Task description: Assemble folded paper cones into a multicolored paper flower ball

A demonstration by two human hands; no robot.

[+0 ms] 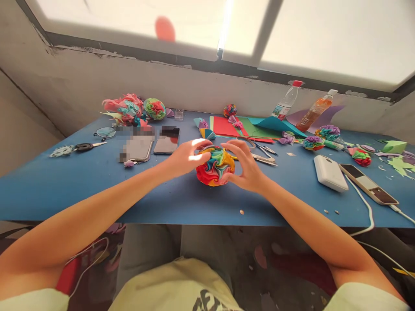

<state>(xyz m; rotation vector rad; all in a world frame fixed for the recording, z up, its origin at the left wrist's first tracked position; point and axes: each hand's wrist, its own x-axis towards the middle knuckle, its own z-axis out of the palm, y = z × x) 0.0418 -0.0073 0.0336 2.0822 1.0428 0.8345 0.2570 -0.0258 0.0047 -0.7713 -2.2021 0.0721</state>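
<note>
A ball of folded, swirled paper (214, 166) in red, yellow, teal and pink rests near the middle of the blue table (155, 198). My left hand (189, 157) grips its upper left side, thumb and fingers curled against the paper. On the opposite side, my right hand (244, 166) curves round it, with the thumb low at the front and the fingers at the top right. Just behind my right hand lie scissors (264, 160). A folded blue and yellow paper piece (206, 134) sits behind the ball.
Phones (167, 140) and glasses (106, 132) lie to the left. Red and green paper sheets (223, 127), a clear bottle (287, 101) and an orange drink bottle (316, 111) stand behind. A white power bank (330, 172) with a cable and several paper balls (313, 143) occupy the right.
</note>
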